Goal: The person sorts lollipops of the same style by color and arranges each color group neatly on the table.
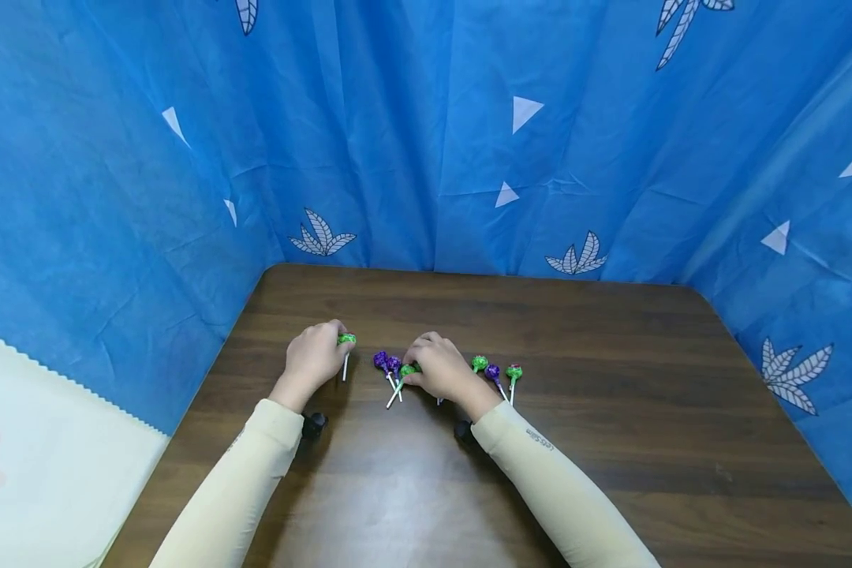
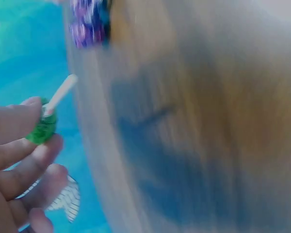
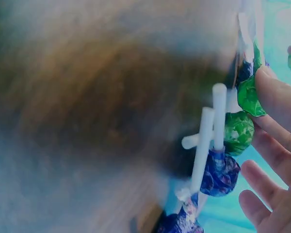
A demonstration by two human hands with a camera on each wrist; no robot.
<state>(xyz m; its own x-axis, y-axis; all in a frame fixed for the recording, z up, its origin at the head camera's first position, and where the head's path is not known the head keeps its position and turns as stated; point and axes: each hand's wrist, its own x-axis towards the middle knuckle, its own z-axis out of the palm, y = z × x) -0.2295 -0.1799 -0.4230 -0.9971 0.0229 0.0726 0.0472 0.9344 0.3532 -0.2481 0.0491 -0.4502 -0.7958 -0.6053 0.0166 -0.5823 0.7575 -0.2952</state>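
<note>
Lollipops (image 1: 497, 372) lie mid-table (image 1: 610, 442). Our left hand (image 1: 312, 359) pinches a green one (image 1: 346, 339); our right hand (image 1: 440, 369) pinches another (image 1: 408, 369) beside purple ones (image 1: 386, 363). We should lift by the heads, keeping sticks untangled.

The table (image 1: 610, 442) was dark wood with a smooth, slightly glossy finish. The blue curtain (image 1: 397, 142) looked like matt cloth. The lollipops (image 1: 497, 371) had shiny crinkled foil wrappers and matt white sticks.
</note>
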